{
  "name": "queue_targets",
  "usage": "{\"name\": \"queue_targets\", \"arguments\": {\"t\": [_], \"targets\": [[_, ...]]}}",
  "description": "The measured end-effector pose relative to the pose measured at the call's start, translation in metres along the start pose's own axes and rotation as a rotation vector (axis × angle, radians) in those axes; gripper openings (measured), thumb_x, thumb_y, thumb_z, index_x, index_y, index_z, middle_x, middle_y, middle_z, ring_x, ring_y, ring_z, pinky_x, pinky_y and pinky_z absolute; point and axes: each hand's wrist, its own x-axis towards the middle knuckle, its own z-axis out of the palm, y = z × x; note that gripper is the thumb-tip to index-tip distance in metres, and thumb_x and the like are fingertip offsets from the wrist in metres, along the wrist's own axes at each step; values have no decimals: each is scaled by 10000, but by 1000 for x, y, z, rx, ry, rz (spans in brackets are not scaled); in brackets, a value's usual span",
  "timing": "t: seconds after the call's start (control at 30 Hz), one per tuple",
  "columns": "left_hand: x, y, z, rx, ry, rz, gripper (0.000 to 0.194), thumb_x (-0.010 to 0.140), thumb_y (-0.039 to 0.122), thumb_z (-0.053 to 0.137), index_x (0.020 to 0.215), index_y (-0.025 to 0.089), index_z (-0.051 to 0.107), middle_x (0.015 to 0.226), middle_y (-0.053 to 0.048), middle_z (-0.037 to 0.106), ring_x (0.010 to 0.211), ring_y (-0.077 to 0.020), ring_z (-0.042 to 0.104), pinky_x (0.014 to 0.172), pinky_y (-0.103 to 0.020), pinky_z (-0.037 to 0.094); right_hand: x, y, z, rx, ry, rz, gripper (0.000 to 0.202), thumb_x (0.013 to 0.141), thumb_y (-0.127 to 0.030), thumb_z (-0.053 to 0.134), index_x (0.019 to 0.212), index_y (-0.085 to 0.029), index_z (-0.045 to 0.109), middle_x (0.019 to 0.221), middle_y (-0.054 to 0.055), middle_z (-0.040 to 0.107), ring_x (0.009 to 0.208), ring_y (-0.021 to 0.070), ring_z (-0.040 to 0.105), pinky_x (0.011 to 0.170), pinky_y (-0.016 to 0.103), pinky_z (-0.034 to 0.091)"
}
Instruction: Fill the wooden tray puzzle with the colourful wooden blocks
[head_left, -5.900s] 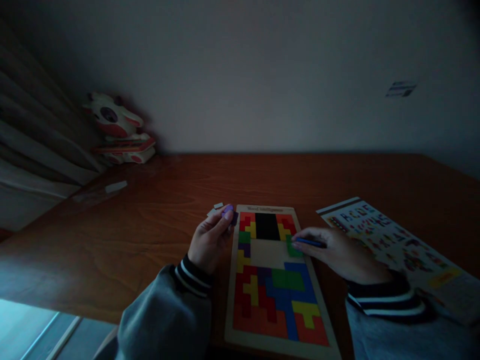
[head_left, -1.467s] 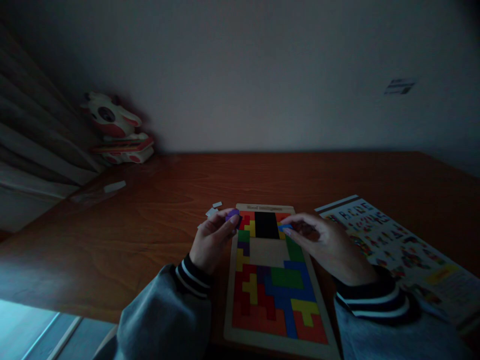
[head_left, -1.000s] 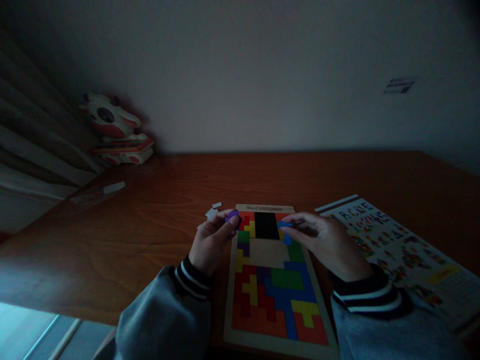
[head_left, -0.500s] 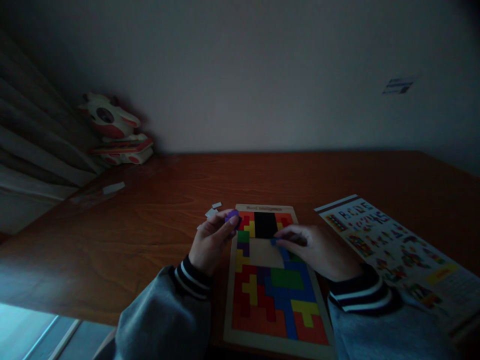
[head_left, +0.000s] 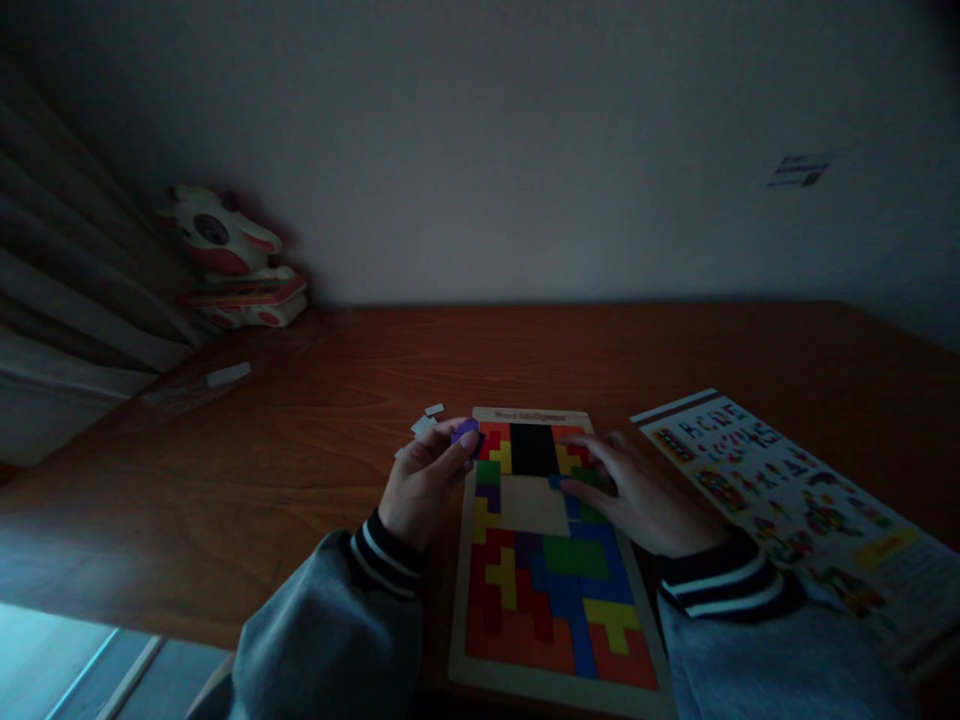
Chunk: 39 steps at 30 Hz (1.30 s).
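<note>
My left hand [head_left: 426, 480] is closed on a purple puzzle piece [head_left: 465, 432], pinched between thumb and fingers just past the left edge of the puzzle board [head_left: 491, 670]. My right hand [head_left: 637, 495] lies over the board's right side, its thumb and fingers spread apart. A blue piece [head_left: 554, 482] sits in the board by the tip of that thumb. Bare wood [head_left: 534, 505] shows left of it. A black block [head_left: 533, 449] is above the bare patch, and the lower board is filled with coloured pieces such as a green one [head_left: 576, 557].
A printed pattern sheet [head_left: 795, 490] lies right of the board. Small white scraps [head_left: 424, 425] rest behind my left hand. At the back left stands a cow-shaped toy [head_left: 225, 255] near a curtain [head_left: 67, 300]. Another white strip [head_left: 228, 375] lies at the left.
My right hand has let go of the blue piece, which now lies in the board, and its fingers have spread. My left hand holds the purple piece in the same place.
</note>
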Motion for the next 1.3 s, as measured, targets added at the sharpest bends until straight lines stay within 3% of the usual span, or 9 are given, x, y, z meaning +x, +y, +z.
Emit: {"name": "queue_targets", "arguments": {"t": [0.13, 0.37, 0.67, 0.8, 0.9, 1.03, 1.17, 1.3], "targets": [[1, 0, -1, 2, -2, 1, 331, 619, 260, 909, 882, 153, 739, 834, -2, 720, 730, -81, 655, 657, -160, 513, 0, 1, -2, 3, -13, 19, 446, 816, -478, 650, 1211, -274, 628, 948, 63, 618, 759, 216, 623, 662, 373, 534], [-1, 1, 2, 0, 22, -5, 348, 593, 267, 922, 865, 157, 734, 819, 5, 716, 730, -83, 658, 669, -165, 522, 1, -3, 3, -6, 37, 70, 454, 845, -558, 588, 1185, -262, 646, 948, 76, 617, 804, 233, 635, 682, 385, 533], [1, -2, -1, -3, 9, 15, 345, 599, 260, 918, 875, 158, 738, 817, 8, 717, 724, -77, 654, 660, -156, 520, 6, -1, -6, -44, 21, 55, 423, 780, -452, 705, 1143, -237, 671, 836, 51, 633, 663, 195, 608, 592, 344, 517], [1, -3, -2, 38, -20, 9, 317, 634, 267, 901, 885, 163, 737, 842, -3, 737, 742, -90, 672, 679, -171, 529, 5, 1, -9, 12, 50, 50, 357, 817, -439, 658, 1096, -217, 681, 856, 62, 645, 733, 213, 628, 664, 368, 528], [1, -6, -2, 146, -94, 49, 286, 684, 289, 870, 894, 151, 733, 874, -35, 753, 776, -120, 690, 736, -218, 546, 4, -9, -13, 68, 64, 40, 337, 865, -460, 604, 1088, -220, 681, 906, 69, 664, 787, 214, 640, 712, 372, 525], [1, -13, -1, 287, -175, 103, 287, 717, 305, 841, 921, 144, 719, 904, -65, 760, 816, -171, 705, 768, -291, 562, 2, -36, -15, 221, -62, 39, 339, 898, -460, 584, 1149, -242, 651, 913, 41, 701, 770, 176, 654, 680, 316, 521], [0, -19, -2, 320, -225, 118, 261, 770, 312, 801, 961, 154, 717, 933, -67, 760, 838, -165, 703, 777, -277, 553, 3, -58, -8, 401, -139, -14, 309, 900, -465, 596, 1107, -245, 656, 943, 30, 730, 840, 167, 678, 708, 291, 535], [-4, -21, -3, 383, -242, 112, 249, 798, 327, 775, 975, 158, 730, 933, -75, 755, 803, -165, 696, 727, -264, 547, 5, -63, -1, 476, -110, -16, 226, 912, -415, 587, 1040, -246, 667, 963, 22, 749, 880, 171, 698, 765, 304, 545]]}}
